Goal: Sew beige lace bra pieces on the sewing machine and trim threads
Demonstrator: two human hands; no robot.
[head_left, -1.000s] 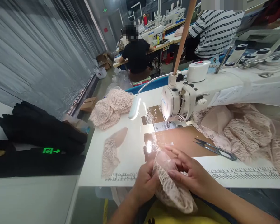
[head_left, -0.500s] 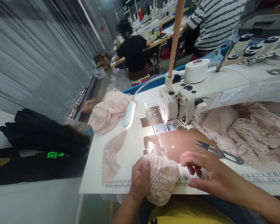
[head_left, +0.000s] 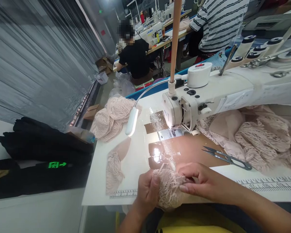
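Note:
A pale pink lace cup (head_left: 169,191) is held at the front edge of the white sewing table (head_left: 97,181). On its left side my left hand (head_left: 147,189) grips it, thumb on top. My right hand (head_left: 196,181) pinches the lace at the cup's right edge between thumb and fingers. Beyond both hands stands the sewing machine (head_left: 174,111), its needle area lit by a small lamp (head_left: 132,121). Thread snips (head_left: 228,157) lie on the brown-covered bed, past my right hand. A flat lace and mesh piece (head_left: 115,171) rests to the left.
Stacked lace cups (head_left: 109,119) sit at the table's back left corner. A heap of pink lace fabric (head_left: 262,136) lies to the right, under the machine arm. A printed ruler (head_left: 269,184) runs along the front edge. Two people work at other machines behind.
My right hand has moved left and closed on the lace cup's right edge; it was apart with its fingers curled. My left hand keeps its hold. The camera view has shifted slightly.

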